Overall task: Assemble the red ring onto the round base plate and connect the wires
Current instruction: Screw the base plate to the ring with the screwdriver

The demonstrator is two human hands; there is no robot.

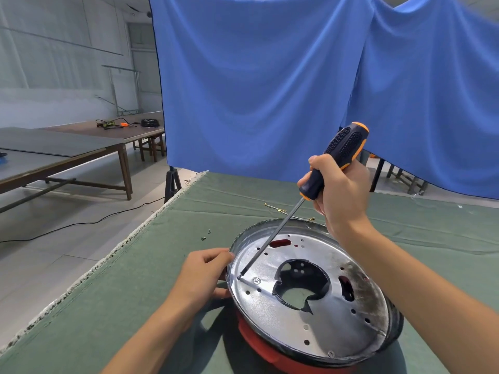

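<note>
Red ring [259,344] under plate [318,330]. L hand [201,275] fingers pinch plate rim; R hand [341,193] grips screwdriver [334,163], tip on screw [239,278].

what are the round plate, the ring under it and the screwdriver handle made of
Round plate: looks like bare sheet metal, shiny, reflective, with punched holes. Red ring: probably plastic, smooth with a soft sheen. Screwdriver handle: seemingly rubbery black grip with dimpled texture over orange plastic.
</note>
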